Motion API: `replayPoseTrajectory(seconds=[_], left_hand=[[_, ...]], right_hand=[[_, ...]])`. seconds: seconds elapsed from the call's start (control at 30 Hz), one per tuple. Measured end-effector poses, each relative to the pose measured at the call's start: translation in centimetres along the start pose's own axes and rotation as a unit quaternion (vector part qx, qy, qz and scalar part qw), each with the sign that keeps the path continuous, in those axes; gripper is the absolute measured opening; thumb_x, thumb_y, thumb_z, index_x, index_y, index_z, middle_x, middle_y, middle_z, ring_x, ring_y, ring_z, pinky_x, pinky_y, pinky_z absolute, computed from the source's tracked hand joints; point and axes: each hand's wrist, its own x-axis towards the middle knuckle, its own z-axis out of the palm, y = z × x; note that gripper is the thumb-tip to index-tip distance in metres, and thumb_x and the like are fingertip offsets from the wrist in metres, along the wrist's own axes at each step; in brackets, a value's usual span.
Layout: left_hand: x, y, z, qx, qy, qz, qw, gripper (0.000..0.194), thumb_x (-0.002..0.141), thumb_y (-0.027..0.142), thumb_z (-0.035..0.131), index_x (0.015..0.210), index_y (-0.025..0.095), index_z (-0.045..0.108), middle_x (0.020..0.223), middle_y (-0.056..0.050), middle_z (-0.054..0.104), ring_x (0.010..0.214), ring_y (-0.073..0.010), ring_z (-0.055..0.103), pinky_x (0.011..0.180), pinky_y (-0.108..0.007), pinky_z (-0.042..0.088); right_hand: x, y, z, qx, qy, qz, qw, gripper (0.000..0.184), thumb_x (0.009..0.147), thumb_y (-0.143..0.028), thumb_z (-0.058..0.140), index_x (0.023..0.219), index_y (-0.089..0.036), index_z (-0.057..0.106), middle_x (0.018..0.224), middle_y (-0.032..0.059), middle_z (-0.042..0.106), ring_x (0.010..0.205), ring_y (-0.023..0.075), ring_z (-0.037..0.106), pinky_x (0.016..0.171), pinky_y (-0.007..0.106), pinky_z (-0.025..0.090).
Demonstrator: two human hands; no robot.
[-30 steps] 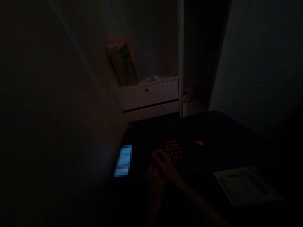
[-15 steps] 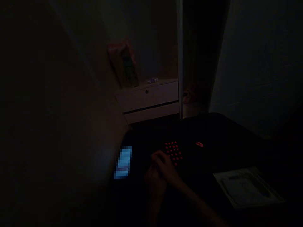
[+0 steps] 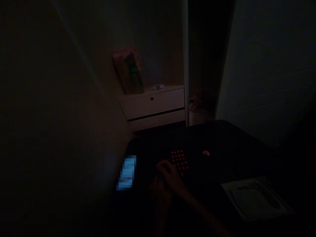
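Note:
The room is very dark. My right hand [image 3: 170, 174] rests on a dark surface [image 3: 234, 148], its fingers curled, just left of a cluster of small glowing red dots [image 3: 180, 160]. My left hand [image 3: 159, 194] lies close under it, barely visible; its fingers cannot be made out. A lit phone screen [image 3: 127, 173] glows blue to the left of both hands. One lone red-orange light [image 3: 206, 153] shines to the right of the dots.
A pale flat packet or tray [image 3: 256, 199] lies at the right on the dark surface. Behind stands a white drawer unit [image 3: 154, 107] with a pinkish box [image 3: 128, 70] on top. Walls close in on the left and right.
The view has shifted slightly, so everything sits a little lower in the frame. My hands have stayed beside the red dots.

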Motion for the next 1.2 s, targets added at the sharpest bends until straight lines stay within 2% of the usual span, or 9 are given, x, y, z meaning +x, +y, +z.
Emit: replayPoseTrajectory(seconds=[0.27,0.37,0.43,0.53,0.6,0.7,0.8,1.0,1.2], left_hand=[[-0.2,-0.7,0.6,0.007,0.01,0.0,1.0,0.021,0.08,0.014,0.046,0.086,0.018,0.066,0.075,-0.005,0.072,0.07,-0.016,0.071,0.065,-0.023,0.054],[-0.6,-1.3,1.0,-0.004,-0.018,-0.005,1.0,0.021,0.08,0.015,0.048,0.088,0.017,0.068,0.08,-0.007,0.074,0.075,-0.0174,0.071,0.07,-0.024,0.055],[-0.8,-1.7,1.4,-0.017,-0.042,-0.045,0.998,0.022,0.079,0.018,0.051,0.092,0.015,0.069,0.084,-0.009,0.075,0.076,-0.0191,0.071,0.069,-0.027,0.055],[-1.1,-2.2,1.8,-0.073,-0.107,-0.123,0.984,0.02,0.082,0.022,0.055,0.096,0.018,0.069,0.097,-0.008,0.073,0.095,-0.0208,0.069,0.086,-0.031,0.054],[-1.1,-2.2,2.0,-0.085,-0.118,-0.133,0.98,0.018,0.086,0.029,0.058,0.098,0.019,0.067,0.102,-0.006,0.071,0.098,-0.0189,0.067,0.088,-0.033,0.053],[-1.0,-2.0,1.7,-0.094,-0.122,-0.145,0.977,0.031,0.09,0.04,0.057,0.112,0.02,0.061,0.115,-0.006,0.065,0.1,-0.0156,0.063,0.088,-0.037,0.054],[-0.9,-1.8,1.4,-0.098,-0.122,-0.166,0.974,0.035,0.09,0.042,0.056,0.118,0.02,0.059,0.121,-0.007,0.061,0.103,-0.0162,0.061,0.088,-0.038,0.054],[-0.6,-2.7,1.4,-0.114,-0.14,-0.199,0.963,0.029,0.088,0.044,0.057,0.105,0.021,0.064,0.108,-0.006,0.067,0.097,-0.0159,0.063,0.088,-0.036,0.052],[-0.4,-2.9,1.7,-0.128,-0.142,-0.21,0.959,0.021,0.073,0.034,0.059,0.086,0.027,0.073,0.095,-0.011,0.075,0.095,-0.0286,0.068,0.082,-0.035,0.052]], right_hand=[[0.1,0.0,0.3,0.008,0.003,-0.011,1.0,0.018,0.085,-0.037,0.061,0.078,-0.021,0.064,0.075,-0.0025,0.06,0.076,0.0155,0.055,0.071,0.025,0.043],[0.1,0.1,0.4,0.0,-0.001,-0.007,1.0,0.019,0.085,-0.037,0.061,0.079,-0.02,0.064,0.075,-0.0023,0.06,0.076,0.0153,0.055,0.071,0.025,0.043],[0.1,0.2,0.4,0.002,0.005,-0.009,1.0,0.019,0.086,-0.037,0.06,0.079,-0.019,0.064,0.074,-0.0025,0.059,0.075,0.015,0.055,0.069,0.024,0.042],[0.2,0.3,0.5,-0.006,0.006,-0.017,1.0,0.017,0.086,-0.035,0.06,0.079,-0.02,0.065,0.077,-0.002,0.061,0.078,0.0153,0.055,0.073,0.025,0.042],[0.3,0.4,0.5,0.003,0.01,-0.011,1.0,0.016,0.086,-0.034,0.06,0.08,-0.02,0.065,0.076,-0.0024,0.06,0.078,0.0151,0.055,0.073,0.025,0.042],[0.4,0.5,0.6,0.011,0.01,-0.012,1.0,0.015,0.085,-0.033,0.06,0.079,-0.02,0.064,0.077,-0.0026,0.06,0.078,0.015,0.055,0.073,0.024,0.042],[0.4,0.6,0.6,0.013,0.008,-0.012,1.0,0.016,0.085,-0.034,0.06,0.078,-0.02,0.064,0.075,-0.003,0.059,0.077,0.0148,0.055,0.072,0.024,0.041],[0.4,0.7,0.6,0.009,0.014,-0.005,1.0,0.017,0.085,-0.036,0.061,0.079,-0.02,0.064,0.076,-0.0029,0.059,0.077,0.0149,0.054,0.071,0.024,0.041],[0.6,1.3,0.6,0.028,0.032,-0.005,0.999,0.023,0.085,-0.043,0.062,0.082,-0.02,0.064,0.078,-0.0023,0.06,0.079,0.0157,0.055,0.072,0.024,0.042]])
